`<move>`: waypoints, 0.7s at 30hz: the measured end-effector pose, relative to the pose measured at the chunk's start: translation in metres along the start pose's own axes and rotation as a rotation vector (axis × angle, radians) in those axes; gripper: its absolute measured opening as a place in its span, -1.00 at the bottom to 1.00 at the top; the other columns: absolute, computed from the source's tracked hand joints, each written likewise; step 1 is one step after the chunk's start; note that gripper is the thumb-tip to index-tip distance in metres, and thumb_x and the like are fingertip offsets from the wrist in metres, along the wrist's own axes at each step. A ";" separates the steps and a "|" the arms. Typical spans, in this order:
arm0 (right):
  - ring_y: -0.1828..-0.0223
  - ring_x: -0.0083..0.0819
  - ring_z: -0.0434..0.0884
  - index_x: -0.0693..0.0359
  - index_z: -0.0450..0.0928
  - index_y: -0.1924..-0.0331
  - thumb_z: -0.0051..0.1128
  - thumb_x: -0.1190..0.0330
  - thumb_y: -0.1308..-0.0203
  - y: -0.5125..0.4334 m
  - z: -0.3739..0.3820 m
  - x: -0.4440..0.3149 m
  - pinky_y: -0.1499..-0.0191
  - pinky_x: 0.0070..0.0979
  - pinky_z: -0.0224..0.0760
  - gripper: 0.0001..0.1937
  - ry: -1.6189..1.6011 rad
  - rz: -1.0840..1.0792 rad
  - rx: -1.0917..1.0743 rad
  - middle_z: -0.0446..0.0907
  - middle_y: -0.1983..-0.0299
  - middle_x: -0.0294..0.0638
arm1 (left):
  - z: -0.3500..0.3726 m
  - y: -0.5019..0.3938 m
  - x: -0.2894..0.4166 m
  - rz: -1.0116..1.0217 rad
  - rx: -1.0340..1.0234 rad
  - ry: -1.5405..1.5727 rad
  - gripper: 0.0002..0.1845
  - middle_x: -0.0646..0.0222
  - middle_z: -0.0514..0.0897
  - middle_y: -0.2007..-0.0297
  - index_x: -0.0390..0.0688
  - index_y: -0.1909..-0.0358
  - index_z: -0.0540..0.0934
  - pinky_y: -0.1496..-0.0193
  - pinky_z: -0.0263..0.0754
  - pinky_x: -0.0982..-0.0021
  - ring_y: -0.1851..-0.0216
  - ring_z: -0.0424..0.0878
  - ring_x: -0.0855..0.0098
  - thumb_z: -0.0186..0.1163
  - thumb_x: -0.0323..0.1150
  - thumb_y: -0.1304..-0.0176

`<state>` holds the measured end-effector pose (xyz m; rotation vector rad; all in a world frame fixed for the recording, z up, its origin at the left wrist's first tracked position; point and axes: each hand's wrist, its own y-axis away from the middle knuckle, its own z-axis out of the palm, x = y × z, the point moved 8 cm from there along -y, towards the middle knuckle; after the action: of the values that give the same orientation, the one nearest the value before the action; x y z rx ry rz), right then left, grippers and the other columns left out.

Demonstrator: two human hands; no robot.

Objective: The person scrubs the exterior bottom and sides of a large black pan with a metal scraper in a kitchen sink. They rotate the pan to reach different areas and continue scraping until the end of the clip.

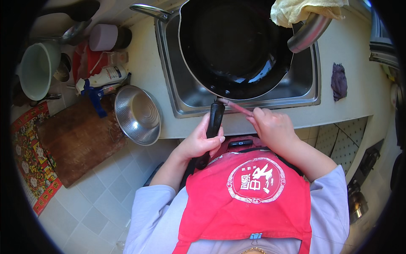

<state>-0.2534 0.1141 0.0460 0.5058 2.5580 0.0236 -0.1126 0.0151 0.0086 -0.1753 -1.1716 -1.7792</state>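
Observation:
A large black wok rests over the stainless steel sink, its dark inside facing up with wet, shiny patches. My left hand is closed around the wok's black handle, which points towards my body. Between the fingers of my right hand is a thin pinkish-red stick-like tool. Its far end meets or overlaps the joint of handle and wok; whether it touches cannot be told. The metal faucet, draped with a yellowish cloth, reaches over the wok's right side.
Left of the sink stand a dimpled metal bowl, a wooden cutting board, a pale green bowl and a white and purple jar. A crumpled purple cloth lies on the counter at right. The counter's front edge runs below the sink.

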 end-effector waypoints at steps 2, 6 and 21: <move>0.56 -0.22 0.63 0.19 0.44 0.37 0.16 0.23 -0.32 -0.001 0.002 0.002 0.53 -0.36 0.48 -0.76 -0.012 0.067 -0.020 0.57 0.56 -0.17 | -0.001 -0.002 -0.001 0.005 -0.004 -0.011 -0.41 0.33 0.49 0.36 -0.20 -0.24 0.10 0.56 0.39 0.48 0.65 0.47 0.52 0.14 -0.60 -0.25; 0.53 -0.16 0.62 0.19 0.44 0.39 0.13 0.21 -0.34 0.003 0.004 0.010 0.47 -0.30 0.48 -0.74 -0.138 0.046 -0.064 0.57 0.55 -0.16 | -0.009 -0.003 0.000 0.017 0.003 -0.028 -0.36 0.34 0.49 0.35 -0.21 -0.29 0.07 0.56 0.39 0.48 0.64 0.47 0.53 0.14 -0.61 -0.24; 0.58 -0.27 0.59 0.17 0.45 0.44 0.20 0.19 -0.28 -0.006 -0.022 0.016 0.52 -0.40 0.43 -0.72 0.067 -0.207 -0.085 0.52 0.59 -0.21 | 0.005 0.007 0.012 -0.006 -0.046 -0.089 -0.47 0.36 0.45 0.50 -0.18 -0.18 0.18 0.61 0.31 0.52 0.66 0.42 0.56 0.16 -0.56 -0.23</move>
<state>-0.2791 0.1162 0.0562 0.2101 2.6486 0.0765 -0.1153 0.0109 0.0218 -0.2806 -1.1952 -1.8206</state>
